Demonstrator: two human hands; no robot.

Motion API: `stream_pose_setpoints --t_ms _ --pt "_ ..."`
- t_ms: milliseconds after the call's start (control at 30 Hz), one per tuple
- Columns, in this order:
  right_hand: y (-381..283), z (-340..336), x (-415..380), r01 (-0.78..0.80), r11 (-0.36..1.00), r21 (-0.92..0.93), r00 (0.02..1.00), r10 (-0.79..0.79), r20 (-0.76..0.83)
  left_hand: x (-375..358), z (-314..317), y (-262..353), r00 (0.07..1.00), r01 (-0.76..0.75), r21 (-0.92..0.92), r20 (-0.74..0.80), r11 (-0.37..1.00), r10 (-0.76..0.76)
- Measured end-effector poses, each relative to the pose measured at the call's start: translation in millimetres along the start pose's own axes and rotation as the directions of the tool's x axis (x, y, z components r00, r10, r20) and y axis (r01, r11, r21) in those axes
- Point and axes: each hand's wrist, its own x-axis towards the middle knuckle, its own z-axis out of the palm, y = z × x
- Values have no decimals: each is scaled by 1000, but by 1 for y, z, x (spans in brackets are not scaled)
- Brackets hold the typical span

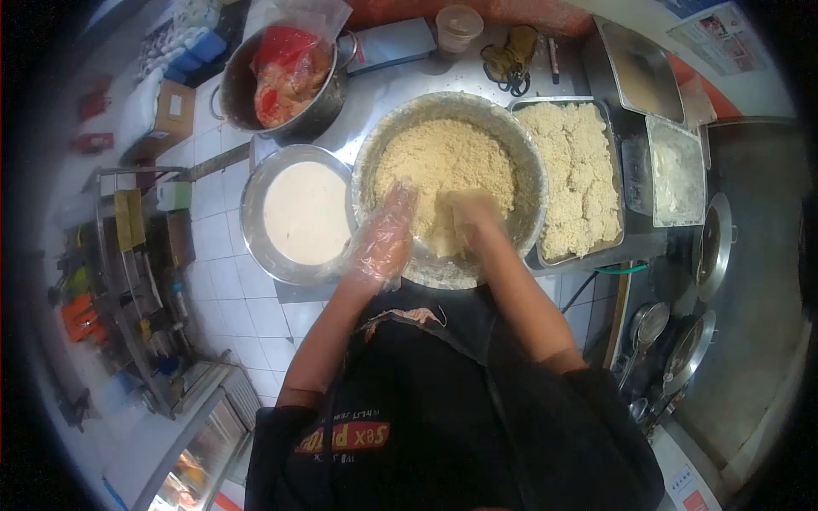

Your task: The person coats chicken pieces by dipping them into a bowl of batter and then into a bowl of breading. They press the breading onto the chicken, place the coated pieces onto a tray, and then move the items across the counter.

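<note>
A large round metal basin (535,200) holds pale yellow breadcrumbs (447,153). In it is my left hand (390,230), wearing a clear plastic glove, its fingers stretched out against the crumbs at the near left. My right hand (474,211) is down in the crumbs at the near right, smeared by motion, so its fingers and anything in them cannot be made out. Left of the basin, a steel bowl (252,213) contains creamy white batter (307,213). On the right, crumb-coated pieces (573,179) lie closely packed in a rectangular metal tray (615,230).
Behind the bowl stands a deep pot (328,115) with reddish meat and a red scoop (277,51). A lidded plastic tub (458,30) and dark gloves (511,55) lie at the back. Two metal containers (639,68) stand at the right; strainers (652,324) hang below.
</note>
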Motion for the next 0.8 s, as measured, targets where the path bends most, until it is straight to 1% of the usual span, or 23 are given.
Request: stream_pose_setpoints --t_ms 33,67,100,133,167,233,267,300,333,367,400,433,467,500,533,567,600,633,667,700,733,767,800 --pt "-6 0 -2 -70 991 118 997 68 22 -1 3 -3 1000 2 1 -8 1000 -2" --pt "8 10 14 -61 991 116 998 59 21 -2 10 -7 1000 -22 27 -10 999 22" --pt "37 26 44 -15 988 152 999 20 -28 -2 13 -8 999 -45 52 -11 998 46" --pt "32 29 42 31 982 186 997 -17 -77 -2 11 -6 999 -45 54 -19 998 46" --pt "30 26 38 40 982 187 997 -26 -80 -3 8 -3 998 -39 1 -41 999 39" --pt "16 10 14 155 988 2 988 -155 19 -2 3 -1 997 -37 -48 -71 998 33" --pt "5 1 3 163 987 1 986 -163 17 -1 1 -2 994 -65 -36 -85 997 62" --pt "-5 -8 -7 230 943 -240 963 -256 -86 -1 0 -2 991 -92 -26 -97 995 89" --pt "-13 -17 -18 250 845 -473 917 -363 -163 -1 -4 0 991 -91 -29 -101 995 88" --pt "-24 -27 -32 252 842 -477 916 -367 -164 1 -11 3 997 -20 -127 -71 992 11" --pt "-33 -36 -48 319 818 -479 868 -455 -199 1 -13 6 998 52 -222 -31 974 -60" --pt "-37 -41 -55 385 787 -482 809 -539 -233 2 1 1 998 49 -226 -34 973 -58" --pt "-29 -37 -47 384 786 -485 807 -541 -237 5 27 -9 981 21 -82 -191 996 -36" --pt "-14 -28 -32 475 717 -510 684 -665 -299 6 42 -13 941 16 64 -337 998 7" --pt "-6 -23 -25 552 633 -542 537 -768 -351 6 31 2 941 13 62 -339 998 9" --pt "-12 -24 -39 551 633 -544 535 -768 -352 8 8 31 892 241 -564 -192 790 -409" --pt "-24 -27 -65 529 638 -559 642 -732 -228 11 -4 48 763 372 -907 176 198 -622" --pt "-28 -29 -82 509 640 -576 733 -673 -100 16 -2 51 764 369 -907 174 201 -621" --pt "-2 -20 -65 552 575 -604 631 -761 -148 22 4 51 676 476 -877 316 66 -666" --pt "28 -11 -36 551 576 -604 632 -761 -149 25 12 49 569 566 -821 454 -74 -686" --pt "59 -4 -7 489 584 -648 769 -639 5 23 30 38 569 569 -819 456 -73 -684" --pt "73 -1 7 432 575 -695 868 -475 147 18 57 19 690 482 -848 523 -222 -501" --pt "62 -1 -4 429 578 -694 869 -473 144 17 84 4 794 411 -828 530 -381 -297"
